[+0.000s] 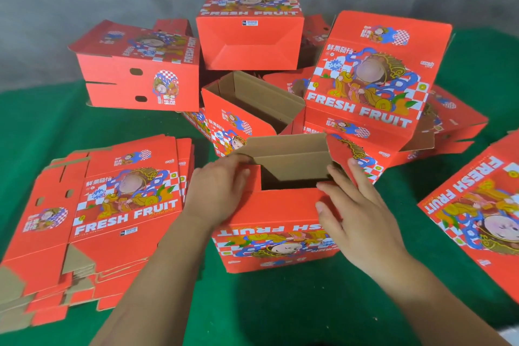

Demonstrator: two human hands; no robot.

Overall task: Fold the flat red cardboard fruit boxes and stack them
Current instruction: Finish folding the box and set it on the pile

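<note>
Green cloth (280,309) spreads across the whole surface, and whether a desk or the floor lies under it cannot be told. A grey wall (84,8) closes off the back.

Big heap of folded boxes (368,84) behind and to the right: several lean on one another, lower ones mostly covered by those on top, so a count is out of reach. One in the middle stands open, brown inside showing. One at the back lies on its side, bottom flaps facing the camera (250,42). Another folded one lies tipped over at the left (140,76).

Near left, the pile of flat boxes (112,213), printed side up, the sheets fanned at the lower edge, the bottom corner cut off by the frame. Far right, another flat box (483,216), only partly in view.

Centre stage, the box in work (278,233), standing just in front of the person, print upside down, top open with its dark interior unreadable.

The left hand (222,191) curls over the left top flap, fingertips hidden over the edge. The right hand (356,205) has its thumb pressed on the near red panel and fingers round the right flap, grasping it.
</note>
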